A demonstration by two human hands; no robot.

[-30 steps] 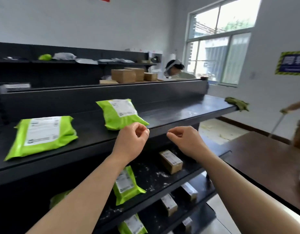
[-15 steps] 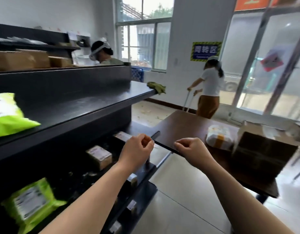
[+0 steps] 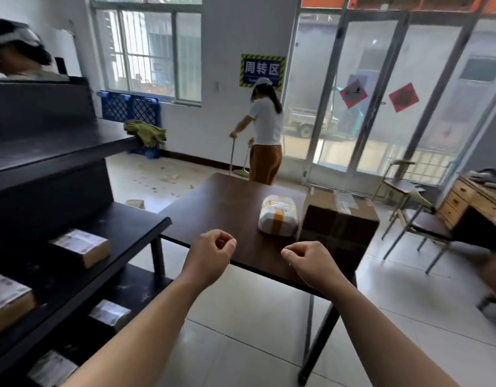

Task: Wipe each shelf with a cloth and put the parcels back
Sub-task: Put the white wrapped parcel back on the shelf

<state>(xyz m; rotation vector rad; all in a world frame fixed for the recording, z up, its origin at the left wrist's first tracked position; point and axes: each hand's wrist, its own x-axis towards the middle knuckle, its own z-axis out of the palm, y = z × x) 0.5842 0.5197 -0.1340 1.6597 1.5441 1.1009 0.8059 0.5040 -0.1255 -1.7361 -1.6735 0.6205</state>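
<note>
Hands hover curled and empty (left hand (image 3: 212, 254), right hand (image 3: 308, 261)) over the table (image 3: 227, 208) edge, beside shelves (image 3: 123, 227).

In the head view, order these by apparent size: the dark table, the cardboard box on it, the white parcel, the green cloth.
1. dark table
2. cardboard box
3. white parcel and green cloth: they look about alike, and the cloth lies farther away, so I do not rank them.

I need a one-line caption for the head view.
Left hand and right hand, curled and empty, before a table bearing a white parcel and cardboard box.
</note>
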